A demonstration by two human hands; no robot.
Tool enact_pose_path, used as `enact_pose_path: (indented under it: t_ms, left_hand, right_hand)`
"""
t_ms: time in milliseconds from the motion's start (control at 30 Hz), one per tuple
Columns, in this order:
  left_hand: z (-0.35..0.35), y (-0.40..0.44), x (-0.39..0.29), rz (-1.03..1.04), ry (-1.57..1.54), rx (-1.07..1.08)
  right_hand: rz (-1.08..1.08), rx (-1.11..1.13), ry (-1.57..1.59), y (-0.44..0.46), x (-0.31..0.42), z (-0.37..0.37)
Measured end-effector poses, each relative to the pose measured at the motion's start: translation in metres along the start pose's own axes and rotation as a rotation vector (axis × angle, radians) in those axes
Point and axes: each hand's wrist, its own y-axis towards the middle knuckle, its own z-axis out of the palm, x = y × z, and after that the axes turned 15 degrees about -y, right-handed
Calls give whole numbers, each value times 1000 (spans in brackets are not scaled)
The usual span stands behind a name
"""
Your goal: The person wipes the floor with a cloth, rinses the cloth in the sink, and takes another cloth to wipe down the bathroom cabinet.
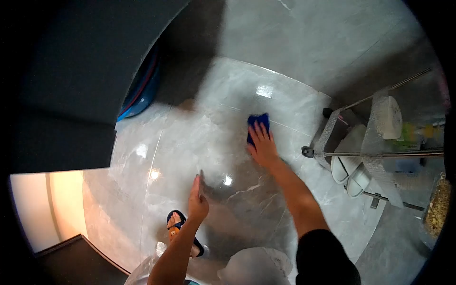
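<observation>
A dark blue cloth [258, 124] lies on the glossy grey tiled floor [228, 142]. My right hand [262, 144] is pressed flat on its lower part, fingers spread, with the upper part of the cloth showing beyond my fingertips. To the left and nearer to me, my left hand [197, 202] hangs above the floor. Its index finger points forward and the other fingers look partly curled, with nothing visible in them.
A wheeled rack [380, 154] with a white roll [392, 118] and white slippers [357, 180] stands at the right. Dark furniture [71, 95] fills the upper left, a blue rounded object [142, 102] beside it. My sandalled foot [175, 223] is at the lower left.
</observation>
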Motion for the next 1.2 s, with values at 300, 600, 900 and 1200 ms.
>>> enact_pose_path:
  t_ms: [300, 600, 900, 1200]
  left_hand:
    - [-5, -28, -11, -42, -13, -93]
    - [16, -52, -32, -193, -123, -41]
    - [31, -37, -30, -237, -283, 22]
    - [74, -25, -22, 61, -159, 182]
  right_hand:
    - [-886, 4, 366, -75, 133, -12]
    - [224, 147, 37, -112, 35, -28]
    - [-173, 127, 161, -124, 33, -13]
    - [-222, 270, 157, -162, 44, -50]
